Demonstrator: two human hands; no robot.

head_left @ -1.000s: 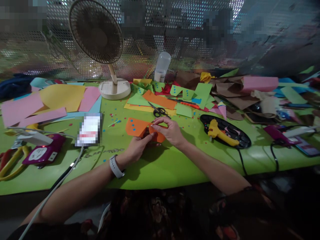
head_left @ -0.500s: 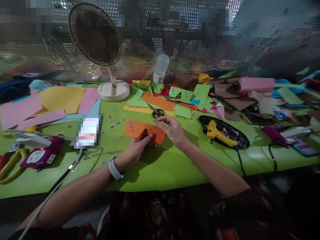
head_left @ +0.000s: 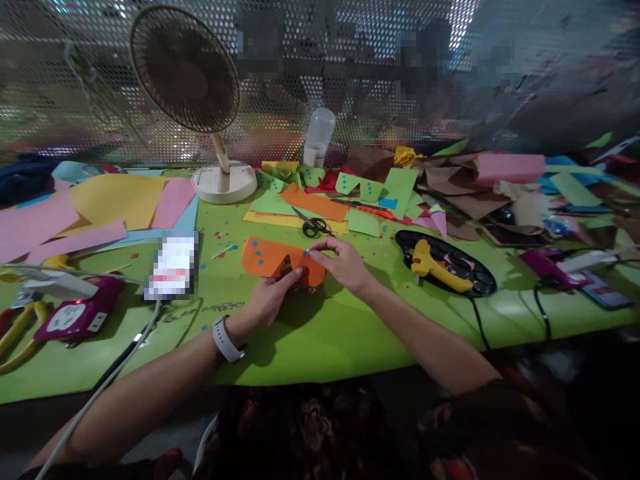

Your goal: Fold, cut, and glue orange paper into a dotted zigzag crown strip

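Note:
An orange paper cutout (head_left: 263, 259) with a notch in its lower edge and blue dots on it is held above the green table covering. My left hand (head_left: 273, 293) grips it from below, thumb on the front by the notch. My right hand (head_left: 343, 265) has its thumb and forefinger pinched together at the upper right part of the paper, beside a blue dot. Whatever is between those fingertips is too small to make out. Black-handled scissors (head_left: 313, 225) lie just behind the paper.
A fan (head_left: 225, 183) and a clear bottle (head_left: 319, 137) stand at the back. At right, a yellow glue gun (head_left: 440, 273) rests on a black tray (head_left: 487, 283). A phone (head_left: 173, 263) with a cable (head_left: 120, 373) lies at left. Coloured paper sheets (head_left: 120, 200) and scraps surround these.
My right hand's fingertips have come down from just above the orange paper onto its upper right part. My left hand still holds the paper. The whole view has shifted slightly.

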